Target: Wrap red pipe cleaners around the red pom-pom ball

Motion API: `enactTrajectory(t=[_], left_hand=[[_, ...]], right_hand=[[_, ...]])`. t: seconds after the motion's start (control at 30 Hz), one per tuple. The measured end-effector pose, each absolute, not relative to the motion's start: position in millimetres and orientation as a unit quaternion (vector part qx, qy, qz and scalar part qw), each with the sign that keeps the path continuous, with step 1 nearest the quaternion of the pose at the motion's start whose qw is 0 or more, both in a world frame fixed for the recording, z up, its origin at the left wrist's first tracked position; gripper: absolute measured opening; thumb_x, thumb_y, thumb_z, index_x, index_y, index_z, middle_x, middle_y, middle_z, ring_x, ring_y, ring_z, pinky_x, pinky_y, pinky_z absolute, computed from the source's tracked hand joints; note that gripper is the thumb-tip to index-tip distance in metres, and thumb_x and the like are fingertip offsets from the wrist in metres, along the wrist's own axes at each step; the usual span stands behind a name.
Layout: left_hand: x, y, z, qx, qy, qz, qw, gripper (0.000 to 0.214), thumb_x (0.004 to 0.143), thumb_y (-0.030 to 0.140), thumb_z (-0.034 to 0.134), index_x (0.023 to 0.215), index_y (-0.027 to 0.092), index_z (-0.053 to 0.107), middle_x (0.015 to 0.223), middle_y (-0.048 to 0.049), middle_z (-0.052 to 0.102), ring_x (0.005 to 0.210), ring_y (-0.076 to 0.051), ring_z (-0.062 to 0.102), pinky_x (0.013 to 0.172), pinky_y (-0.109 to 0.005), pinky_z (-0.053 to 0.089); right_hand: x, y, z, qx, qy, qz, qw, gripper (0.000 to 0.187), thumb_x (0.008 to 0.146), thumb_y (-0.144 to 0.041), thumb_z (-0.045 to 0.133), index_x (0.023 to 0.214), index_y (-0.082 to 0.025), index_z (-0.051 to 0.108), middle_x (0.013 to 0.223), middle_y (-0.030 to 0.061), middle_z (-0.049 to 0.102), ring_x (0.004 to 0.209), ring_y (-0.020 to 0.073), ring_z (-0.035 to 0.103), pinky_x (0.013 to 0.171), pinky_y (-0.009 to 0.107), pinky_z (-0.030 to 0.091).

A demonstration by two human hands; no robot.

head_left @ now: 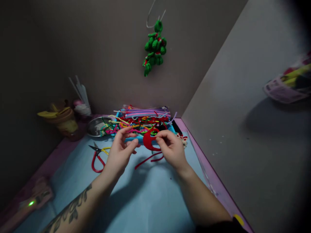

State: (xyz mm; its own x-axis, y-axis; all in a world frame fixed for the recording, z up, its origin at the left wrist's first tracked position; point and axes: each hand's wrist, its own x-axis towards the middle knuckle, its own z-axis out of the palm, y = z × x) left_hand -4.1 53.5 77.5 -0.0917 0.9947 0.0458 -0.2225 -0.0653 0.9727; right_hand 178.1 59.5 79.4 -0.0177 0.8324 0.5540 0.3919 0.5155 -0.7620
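Observation:
My right hand [171, 149] pinches a red curved pipe-cleaner piece [147, 141] between thumb and fingertips, above the table. The piece bends round like a crescent, and red strands [145, 160] show below it. To its left is my left hand [122, 147], apart from it, with fingers spread and nothing in them. Scissors [97, 157] with one red and one yellow handle lie on the blue table cover [145, 207], left of my left hand. Behind both hands, a blue tray [172, 128] holds a tangle of colourful pipe cleaners [138, 124].
A metal bowl [93, 127] with small bits stands left of the tray. Farther left are a brown pot [66, 123] and a cup with white sticks [83, 100]. A pink tool [40, 197] glows green at lower left. A green pipe-cleaner ornament [155, 47] and a basket [284, 89] hang on the walls.

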Motion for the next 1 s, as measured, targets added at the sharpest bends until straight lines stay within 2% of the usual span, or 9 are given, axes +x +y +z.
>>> enactTrajectory(t=[0.13, 0.27, 0.33, 0.43, 0.57, 0.73, 0.87, 0.93, 1.0], left_hand=[[-5.2, 57.1, 73.0, 0.427, 0.469, 0.557, 0.536, 0.047, 0.066, 0.025, 0.079, 0.109, 0.021, 0.058, 0.101, -0.005, 0.064, 0.081, -0.015, 0.061, 0.063, -0.023, 0.045], [-1.3, 56.2, 70.7, 0.342, 0.438, 0.458, 0.694, 0.05, 0.071, 0.028, 0.076, 0.115, 0.021, 0.054, 0.106, -0.0089, 0.065, 0.085, -0.02, 0.065, 0.064, -0.028, 0.047], [1.5, 54.2, 72.1, 0.287, 0.394, 0.468, 0.737, 0.053, 0.073, 0.024, 0.074, 0.121, 0.022, 0.052, 0.109, -0.0095, 0.065, 0.088, -0.021, 0.066, 0.069, -0.03, 0.049], [2.9, 51.2, 77.7, 0.247, 0.336, 0.52, 0.746, 0.063, 0.071, 0.016, 0.073, 0.128, 0.027, 0.049, 0.114, -0.0069, 0.064, 0.086, -0.018, 0.066, 0.076, -0.033, 0.052], [0.7, 48.6, 86.2, 0.255, 0.294, 0.528, 0.755, 0.074, 0.069, 0.012, 0.074, 0.134, 0.03, 0.045, 0.114, -0.0049, 0.065, 0.089, -0.017, 0.066, 0.08, -0.033, 0.052], [0.2, 49.6, 86.8, 0.303, 0.328, 0.57, 0.689, 0.088, 0.059, 0.008, 0.081, 0.135, 0.03, 0.042, 0.102, -0.0011, 0.066, 0.085, -0.014, 0.066, 0.078, -0.026, 0.052], [-2.5, 53.7, 84.0, 0.329, 0.337, 0.595, 0.651, 0.092, 0.055, 0.011, 0.085, 0.134, 0.028, 0.042, 0.103, -0.0027, 0.064, 0.086, -0.016, 0.067, 0.079, -0.028, 0.052], [-4.6, 55.2, 84.3, 0.332, 0.344, 0.592, 0.649, 0.092, 0.055, 0.012, 0.085, 0.135, 0.027, 0.042, 0.105, -0.0036, 0.064, 0.085, -0.015, 0.066, 0.078, -0.027, 0.052], [-6.1, 55.6, 85.7, 0.335, 0.353, 0.577, 0.656, 0.092, 0.056, 0.012, 0.085, 0.135, 0.025, 0.041, 0.106, -0.0048, 0.064, 0.084, -0.015, 0.066, 0.076, -0.026, 0.052]], right_hand=[[177.5, 61.7, 75.6, -0.452, -0.643, 0.249, 0.566, 0.006, 0.084, -0.025, 0.057, 0.081, -0.022, 0.061, 0.082, 0.0021, 0.064, 0.076, 0.0157, 0.058, 0.07, 0.028, 0.047], [175.1, 68.3, 71.5, -0.428, -0.521, 0.373, 0.637, 0.011, 0.079, -0.032, 0.066, 0.08, -0.022, 0.062, 0.076, 0.0005, 0.063, 0.068, 0.0138, 0.057, 0.064, 0.026, 0.048], [173.3, 72.4, 70.1, -0.4, -0.444, 0.442, 0.669, 0.018, 0.073, -0.036, 0.072, 0.079, -0.022, 0.061, 0.073, -0.0007, 0.063, 0.063, 0.0122, 0.056, 0.061, 0.025, 0.048], [170.1, 77.0, 67.5, -0.36, -0.382, 0.511, 0.681, 0.027, 0.065, -0.038, 0.078, 0.076, -0.022, 0.06, 0.074, -0.0014, 0.064, 0.062, 0.0111, 0.056, 0.062, 0.025, 0.049], [165.5, 78.0, 61.7, -0.328, -0.397, 0.533, 0.672, 0.027, 0.065, -0.039, 0.08, 0.077, -0.022, 0.063, 0.078, -0.0017, 0.065, 0.069, 0.0116, 0.059, 0.07, 0.026, 0.051], [167.4, 73.9, 60.4, -0.334, -0.547, 0.471, 0.606, 0.011, 0.079, -0.032, 0.069, 0.078, -0.022, 0.065, 0.092, 0.0019, 0.067, 0.089, 0.016, 0.061, 0.083, 0.03, 0.048], [175.8, 65.7, 71.9, -0.41, -0.644, 0.304, 0.57, 0.004, 0.082, -0.025, 0.064, 0.079, -0.022, 0.064, 0.113, 0.0058, 0.06, 0.108, 0.0202, 0.056, 0.093, 0.035, 0.042], [179.4, 60.1, 79.7, -0.438, -0.674, 0.205, 0.558, 0.005, 0.083, -0.02, 0.061, 0.079, -0.021, 0.063, 0.106, 0.006, 0.059, 0.104, 0.0194, 0.056, 0.091, 0.034, 0.042], [181.2, 54.8, 86.2, -0.439, -0.711, 0.143, 0.53, 0.01, 0.085, -0.015, 0.057, 0.079, -0.02, 0.062, 0.089, 0.0038, 0.06, 0.089, 0.0172, 0.057, 0.081, 0.031, 0.044]])
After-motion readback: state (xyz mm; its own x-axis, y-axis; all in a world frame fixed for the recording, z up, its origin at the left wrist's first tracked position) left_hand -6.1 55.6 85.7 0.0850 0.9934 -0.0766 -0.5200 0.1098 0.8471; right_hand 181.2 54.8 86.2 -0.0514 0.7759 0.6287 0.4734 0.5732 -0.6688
